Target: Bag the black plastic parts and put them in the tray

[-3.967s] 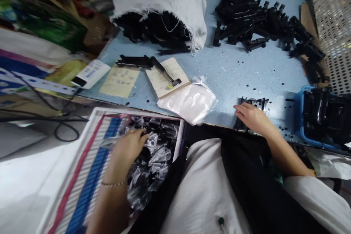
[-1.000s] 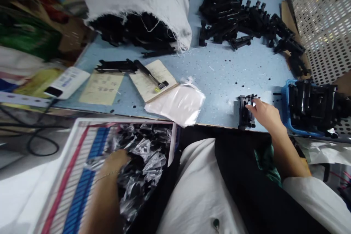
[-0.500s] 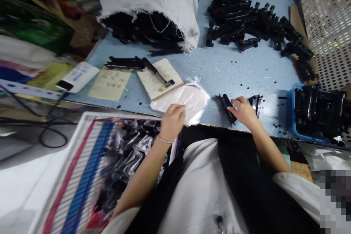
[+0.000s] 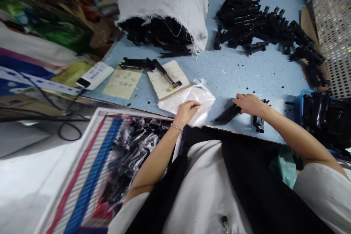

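Note:
My left hand [image 4: 187, 111] rests on a stack of clear plastic bags [image 4: 192, 100] at the near edge of the blue table [image 4: 241, 69], its fingers curled and pinching the top bag. My right hand [image 4: 250, 103] grips one end of a long black plastic part [image 4: 227, 114], which lies slanted on the table. A small group of similar black parts [image 4: 259, 120] sits just right of that hand.
A striped sack [image 4: 90, 175] of bagged black parts stands at my lower left. A white woven sack [image 4: 167, 3] spills black parts at the back. A pile of black parts [image 4: 263, 29] lies at the far right, a blue bin [image 4: 323, 117] at the right edge. A hammer [image 4: 166, 75] lies on paper.
My left hand left the striped sack and came up onto the clear bags. My right hand picked one black part from the small group and drew it leftward.

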`<state>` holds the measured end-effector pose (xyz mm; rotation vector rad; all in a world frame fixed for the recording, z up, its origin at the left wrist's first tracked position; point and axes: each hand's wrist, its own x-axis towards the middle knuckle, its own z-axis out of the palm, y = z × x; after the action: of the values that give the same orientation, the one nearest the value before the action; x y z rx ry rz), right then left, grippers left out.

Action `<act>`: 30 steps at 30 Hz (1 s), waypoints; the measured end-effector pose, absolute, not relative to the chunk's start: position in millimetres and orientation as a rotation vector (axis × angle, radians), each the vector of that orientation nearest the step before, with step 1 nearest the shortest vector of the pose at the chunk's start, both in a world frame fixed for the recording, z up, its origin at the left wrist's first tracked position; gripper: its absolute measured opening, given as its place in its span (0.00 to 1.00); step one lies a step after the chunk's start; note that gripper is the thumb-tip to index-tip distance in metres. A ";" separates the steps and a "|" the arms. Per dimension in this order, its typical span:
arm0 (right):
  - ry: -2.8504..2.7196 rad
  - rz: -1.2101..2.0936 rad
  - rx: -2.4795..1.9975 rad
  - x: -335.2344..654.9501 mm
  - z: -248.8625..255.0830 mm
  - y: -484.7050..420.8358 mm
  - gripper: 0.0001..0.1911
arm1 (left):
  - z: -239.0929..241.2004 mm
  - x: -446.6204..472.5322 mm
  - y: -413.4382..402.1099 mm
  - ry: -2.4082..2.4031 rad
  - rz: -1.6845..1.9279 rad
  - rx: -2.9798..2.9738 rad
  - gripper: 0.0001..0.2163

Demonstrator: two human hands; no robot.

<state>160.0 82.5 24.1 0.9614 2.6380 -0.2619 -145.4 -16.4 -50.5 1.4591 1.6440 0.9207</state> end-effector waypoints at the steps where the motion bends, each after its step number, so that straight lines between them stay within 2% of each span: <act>1: 2.583 -0.342 1.005 166.1 26.4 83.3 0.19 | -51.2 -146.0 -17.0 1.628 0.945 1.377 0.04; 5: 2.506 -0.920 1.344 188.7 28.2 76.4 0.20 | -51.1 -143.4 -21.1 1.612 0.997 1.355 0.03; 8: 2.442 -1.398 1.612 186.6 18.4 54.2 0.22 | -47.7 -139.9 -23.9 1.585 0.889 1.643 0.12; 10: 2.460 -1.405 1.622 177.0 9.0 35.2 0.21 | -46.0 -137.8 -24.9 1.595 0.808 1.760 0.13; 14: 2.508 -0.980 1.570 168.7 -1.1 11.2 0.14 | -47.5 -136.4 -26.8 1.661 0.742 1.807 0.14; 16: 2.519 -0.984 1.669 174.8 1.3 8.4 0.13 | -49.8 -136.4 -28.2 1.659 0.746 1.815 0.15; 19: 2.497 -1.449 1.722 180.9 7.0 4.4 0.13 | -53.3 -135.5 -29.2 1.638 0.757 1.816 0.17; 22: 2.360 -1.941 1.510 169.0 3.2 -7.9 0.13 | -54.6 -136.6 -27.9 1.634 0.741 1.772 0.19; 24: 2.359 -1.878 1.502 155.3 -5.7 -18.0 0.11 | -52.7 -140.7 -27.4 1.680 0.714 1.752 0.21; 28: 2.525 -1.288 1.680 135.5 -22.1 -29.2 0.07 | -41.6 -146.3 -35.6 1.794 0.634 1.921 0.28; 30: 2.577 -1.183 1.695 130.1 -25.6 -28.2 0.07 | -34.7 -138.6 -46.0 1.745 0.557 2.116 0.30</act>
<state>130.1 -28.2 -25.6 1.6954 2.5768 -1.1826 -138.6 -46.0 -34.7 2.1156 1.7447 0.5569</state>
